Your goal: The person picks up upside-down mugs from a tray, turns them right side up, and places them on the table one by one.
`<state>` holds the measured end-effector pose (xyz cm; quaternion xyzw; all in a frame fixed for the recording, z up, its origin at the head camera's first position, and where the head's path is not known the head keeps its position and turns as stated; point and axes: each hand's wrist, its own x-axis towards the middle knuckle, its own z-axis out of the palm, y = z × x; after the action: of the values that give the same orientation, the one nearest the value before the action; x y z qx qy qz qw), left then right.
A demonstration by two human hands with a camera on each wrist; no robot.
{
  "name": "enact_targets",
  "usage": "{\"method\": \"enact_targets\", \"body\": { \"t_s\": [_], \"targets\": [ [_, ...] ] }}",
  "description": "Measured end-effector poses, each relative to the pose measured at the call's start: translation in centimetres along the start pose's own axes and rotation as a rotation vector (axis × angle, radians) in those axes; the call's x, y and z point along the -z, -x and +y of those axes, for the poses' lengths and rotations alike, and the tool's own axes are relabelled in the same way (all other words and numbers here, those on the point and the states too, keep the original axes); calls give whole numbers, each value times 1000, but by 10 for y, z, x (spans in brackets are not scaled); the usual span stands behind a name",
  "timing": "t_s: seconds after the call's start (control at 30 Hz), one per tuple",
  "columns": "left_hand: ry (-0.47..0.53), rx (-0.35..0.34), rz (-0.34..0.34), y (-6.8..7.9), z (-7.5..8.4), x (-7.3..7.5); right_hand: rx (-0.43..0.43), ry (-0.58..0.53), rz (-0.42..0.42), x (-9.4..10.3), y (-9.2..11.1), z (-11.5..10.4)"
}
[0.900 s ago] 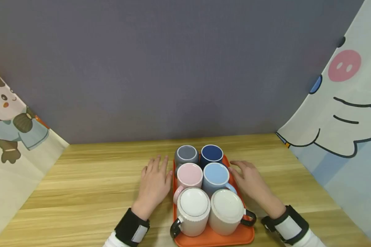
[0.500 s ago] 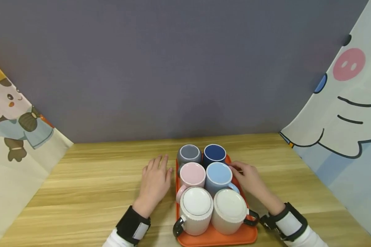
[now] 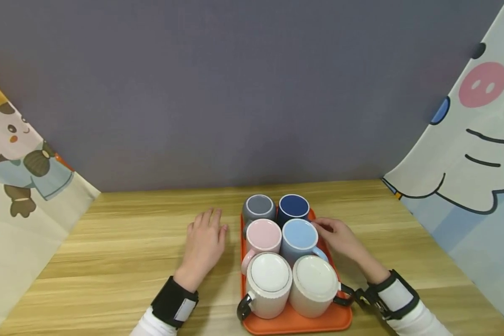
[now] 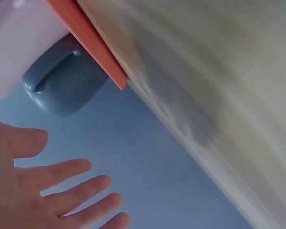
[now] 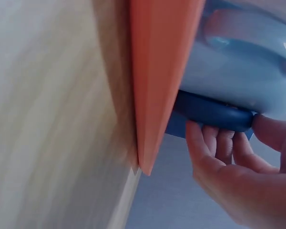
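Several mugs stand upside down on an orange tray [image 3: 340,322]. At the far end are a grey mug [image 3: 260,205] and a dark blue mug [image 3: 294,206]; in the middle, a pink mug [image 3: 263,234] and a light blue mug [image 3: 300,234]. Two white mugs with black handles, one at left [image 3: 270,275] and one at right [image 3: 315,280], are nearest. My right hand [image 3: 340,239] pinches the dark blue mug's handle [image 5: 214,112] between thumb and fingers. My left hand [image 3: 203,245] lies with fingers extended left of the tray, apart from the grey mug's handle [image 4: 69,78].
The wooden table [image 3: 122,261] extends on both sides of the tray. A grey partition [image 3: 235,93] rises behind it, and cartoon-printed cloths, one at left [image 3: 29,233] and one at right [image 3: 479,242], flank the table.
My right fingers and thumb have drawn together on the dark blue mug's handle. My left hand has shifted left, a little farther from the tray. The head view has shifted slightly.
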<state>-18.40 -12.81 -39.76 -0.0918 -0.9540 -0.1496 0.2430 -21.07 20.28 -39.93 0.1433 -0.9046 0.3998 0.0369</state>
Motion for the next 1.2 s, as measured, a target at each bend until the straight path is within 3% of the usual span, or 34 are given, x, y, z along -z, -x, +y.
{"method": "enact_targets", "body": {
  "t_s": [0.23, 0.37, 0.5, 0.6, 0.87, 1.2],
  "targets": [
    [-11, 2, -9, 2, -7, 3, -53, -150, -87, 2, -2, 2],
    [-21, -5, -12, 2, -13, 5, -23, -258, -129, 3, -3, 6],
    [-28, 5, -24, 4, -20, 7, -55, -315, -177, 3, -6, 8],
    [-35, 19, -34, 5, -25, 10, -98, -318, -194, 3, -7, 6],
    [-44, 39, -43, 8, -40, 16, -90, -291, -189, 5, -10, 1],
    [-66, 56, -56, 12, -51, 22, -71, -180, -148, 5, -12, -5]
  ]
}}
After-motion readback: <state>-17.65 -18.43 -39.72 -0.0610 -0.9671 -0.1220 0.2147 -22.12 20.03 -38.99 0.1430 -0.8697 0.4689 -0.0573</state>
